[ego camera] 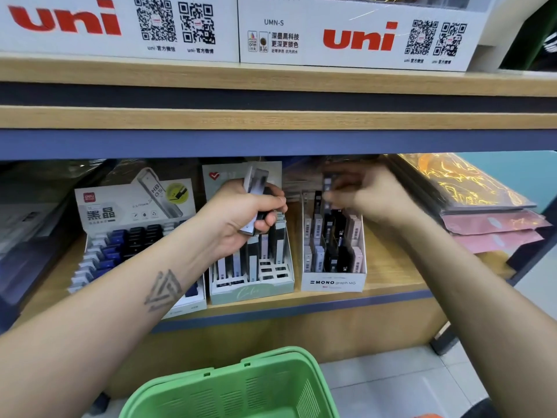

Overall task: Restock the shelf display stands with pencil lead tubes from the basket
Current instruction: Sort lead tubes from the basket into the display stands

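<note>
My left hand [244,215] grips a bundle of pencil lead tubes [255,184], white and black, above the pale green display stand [251,292]. My right hand [366,191] is blurred and pinches a dark lead tube [327,184] over the back rows of the white MONO display stand [333,282]. That stand holds black, white and pink tubes. A third stand [132,206] with blue and black tubes sits to the left. The green basket [232,387] is below, near the bottom edge; its inside is mostly out of view.
A wooden shelf edge [271,116] overhangs the stands, with white uni boxes [355,37] above. Stacked pink and orange-patterned packets [482,218] lie right of the MONO stand. Dark plastic-wrapped goods [27,224] fill the shelf's left end. Tiled floor [391,387] lies below.
</note>
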`<state>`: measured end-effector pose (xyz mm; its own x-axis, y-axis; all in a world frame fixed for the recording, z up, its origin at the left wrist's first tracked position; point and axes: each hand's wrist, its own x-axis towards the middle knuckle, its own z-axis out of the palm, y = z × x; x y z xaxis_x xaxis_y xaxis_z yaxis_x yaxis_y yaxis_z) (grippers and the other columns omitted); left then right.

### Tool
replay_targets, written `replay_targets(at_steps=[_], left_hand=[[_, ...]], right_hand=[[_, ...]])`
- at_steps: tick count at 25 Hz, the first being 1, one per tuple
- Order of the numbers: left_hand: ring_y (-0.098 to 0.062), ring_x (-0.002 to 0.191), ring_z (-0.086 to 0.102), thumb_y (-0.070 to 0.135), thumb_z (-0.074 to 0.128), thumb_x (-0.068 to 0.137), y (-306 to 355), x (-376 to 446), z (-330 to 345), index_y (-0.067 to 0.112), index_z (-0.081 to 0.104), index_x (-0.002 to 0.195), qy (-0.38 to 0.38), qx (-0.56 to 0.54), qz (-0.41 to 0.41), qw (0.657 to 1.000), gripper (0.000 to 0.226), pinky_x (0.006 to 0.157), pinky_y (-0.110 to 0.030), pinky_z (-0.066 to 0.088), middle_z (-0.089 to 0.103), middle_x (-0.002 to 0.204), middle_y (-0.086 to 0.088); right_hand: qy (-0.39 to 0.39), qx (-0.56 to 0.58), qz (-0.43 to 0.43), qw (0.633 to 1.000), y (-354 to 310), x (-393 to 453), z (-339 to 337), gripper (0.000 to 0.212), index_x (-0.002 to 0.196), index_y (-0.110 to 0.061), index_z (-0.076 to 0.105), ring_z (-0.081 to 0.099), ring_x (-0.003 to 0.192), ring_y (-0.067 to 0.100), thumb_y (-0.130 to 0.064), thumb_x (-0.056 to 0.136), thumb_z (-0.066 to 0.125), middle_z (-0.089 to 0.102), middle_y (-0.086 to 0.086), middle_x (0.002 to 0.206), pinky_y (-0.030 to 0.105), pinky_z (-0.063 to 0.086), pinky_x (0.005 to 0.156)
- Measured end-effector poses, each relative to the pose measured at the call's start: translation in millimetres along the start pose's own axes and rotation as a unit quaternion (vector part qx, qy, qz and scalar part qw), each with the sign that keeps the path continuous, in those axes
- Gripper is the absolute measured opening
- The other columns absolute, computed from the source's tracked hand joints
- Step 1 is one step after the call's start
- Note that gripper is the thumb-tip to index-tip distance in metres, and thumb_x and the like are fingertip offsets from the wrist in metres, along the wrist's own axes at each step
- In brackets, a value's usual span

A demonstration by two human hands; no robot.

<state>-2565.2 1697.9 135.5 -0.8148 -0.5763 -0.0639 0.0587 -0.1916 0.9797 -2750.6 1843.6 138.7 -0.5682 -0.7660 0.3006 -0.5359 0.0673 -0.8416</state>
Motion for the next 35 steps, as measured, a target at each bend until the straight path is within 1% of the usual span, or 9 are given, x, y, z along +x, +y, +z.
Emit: replay_targets(at_steps=[3,7,10,12,15,20,28,31,35], left_hand=[[-0.01,0.048,0.048,-0.007,0.061,0.093,-1,2,5,0.001,0.063,0.091,-0.03,-0.025,-0.036,0.999,0.009,0.037,-0.014,0.034,0.061,0.074,-0.014],[-0.011,0.048,0.049,-0.008,0.063,0.091,-7,4,16,0.001,0.064,0.09,-0.046,-0.022,-0.05,0.997,0.009,0.037,-0.014,0.034,0.061,0.073,-0.014],[-0.01,0.048,0.049,-0.008,0.063,0.091,-9,6,21,0.001,0.064,0.089,-0.051,-0.029,-0.056,0.997,0.009,0.037,-0.013,0.034,0.061,0.073,-0.013],[-0.01,0.048,0.048,-0.007,0.063,0.091,-9,7,21,0.002,0.064,0.089,-0.05,-0.029,-0.06,0.997,0.009,0.037,-0.013,0.034,0.061,0.073,-0.012],[-0.01,0.048,0.048,-0.007,0.062,0.091,-9,8,21,0.002,0.064,0.09,-0.049,-0.029,-0.066,0.996,0.009,0.037,-0.013,0.034,0.06,0.074,-0.013],[-0.01,0.049,0.048,-0.008,0.061,0.093,-8,9,16,0.002,0.064,0.088,-0.051,-0.024,-0.059,0.997,0.011,0.037,-0.012,0.033,0.059,0.072,-0.012],[-0.012,0.05,0.048,-0.009,0.063,0.091,-8,7,3,0.0,0.065,0.089,-0.045,-0.008,-0.052,0.998,0.009,0.037,-0.014,0.035,0.06,0.075,-0.015],[-0.012,0.049,0.049,-0.009,0.063,0.09,-9,6,1,-0.001,0.065,0.091,-0.044,0.0,-0.048,0.998,0.008,0.038,-0.015,0.035,0.06,0.074,-0.016],[-0.012,0.049,0.049,-0.009,0.064,0.09,-10,6,2,-0.002,0.065,0.093,-0.043,0.002,-0.047,0.998,0.008,0.038,-0.015,0.034,0.061,0.073,-0.015]], right_hand=[[0.134,-0.008,-0.031,0.991,12,1,-24,0.029,0.094,-0.036,0.075,0.073,0.093,0.009,-0.01,0.083,0.079,0.077,-0.013,0.095,0.027,0.059,0.081],[0.135,-0.066,-0.03,0.988,21,2,-29,0.034,0.081,-0.044,0.071,0.069,0.092,-0.001,-0.011,0.085,0.078,0.073,-0.025,0.089,0.022,0.055,0.085],[0.135,-0.1,-0.042,0.985,24,3,-30,0.039,0.082,-0.046,0.067,0.062,0.087,-0.017,-0.008,0.084,0.079,0.065,-0.034,0.087,0.003,0.046,0.078],[0.137,-0.109,-0.058,0.983,26,6,-31,0.038,0.088,-0.043,0.067,0.058,0.083,-0.023,-0.007,0.084,0.079,0.063,-0.033,0.089,-0.003,0.043,0.074],[0.149,-0.137,-0.077,0.976,27,14,-25,0.023,0.096,-0.025,0.073,0.064,0.08,-0.012,-0.006,0.083,0.079,0.071,-0.017,0.091,0.002,0.046,0.074],[0.133,-0.274,-0.144,0.941,32,31,2,0.01,0.098,-0.01,0.077,0.068,0.09,0.018,-0.007,0.089,0.072,0.076,0.004,0.1,0.028,0.053,0.084],[0.083,-0.369,-0.09,0.921,46,44,28,0.009,0.097,-0.018,0.076,0.067,0.099,0.024,-0.014,0.09,0.071,0.074,0.003,0.105,0.044,0.057,0.086],[0.077,-0.414,-0.082,0.904,45,45,29,0.008,0.094,-0.023,0.077,0.062,0.108,0.025,-0.017,0.089,0.073,0.072,0.002,0.109,0.044,0.051,0.092],[0.084,-0.428,-0.084,0.896,42,46,27,0.011,0.094,-0.025,0.076,0.064,0.105,0.024,-0.016,0.091,0.069,0.073,0.001,0.107,0.044,0.048,0.097]])
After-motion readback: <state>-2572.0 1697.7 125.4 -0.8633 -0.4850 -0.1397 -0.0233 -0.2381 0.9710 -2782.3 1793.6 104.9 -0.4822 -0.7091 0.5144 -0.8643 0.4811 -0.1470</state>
